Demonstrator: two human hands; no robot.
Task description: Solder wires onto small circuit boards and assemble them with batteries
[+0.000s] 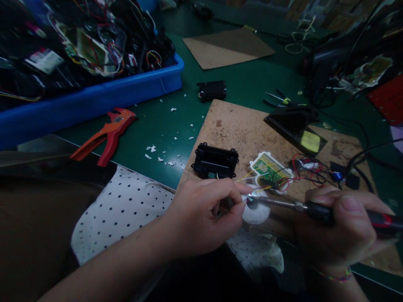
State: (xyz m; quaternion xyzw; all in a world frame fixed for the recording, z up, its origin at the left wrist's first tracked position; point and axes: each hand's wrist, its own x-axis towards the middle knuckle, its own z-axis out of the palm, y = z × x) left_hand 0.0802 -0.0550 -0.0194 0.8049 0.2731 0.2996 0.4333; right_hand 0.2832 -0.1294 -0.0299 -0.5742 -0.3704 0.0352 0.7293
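Note:
My right hand point(340, 226) is wrapped round a soldering iron point(317, 211) with a dark handle. The iron's tip reaches left to a small part with thin wires point(252, 196), pinched between the thumb and forefinger of my left hand point(210, 214). What exactly this part is, I cannot make out. Beneath the tip lies a round white disc point(256, 212). Just beyond it, a green circuit board point(267, 171) in a white frame has yellow, red and black wires running from it. A black plastic case point(215, 161) stands open behind my left hand.
A brown board point(239, 121) covers part of the green table point(166, 126). On it sits a black iron stand point(289, 126) with a yellow sponge point(310, 141). Red-orange wire strippers point(110, 134) lie left, near a blue bin point(126, 88) full of wired parts. Pliers point(278, 100) lie behind.

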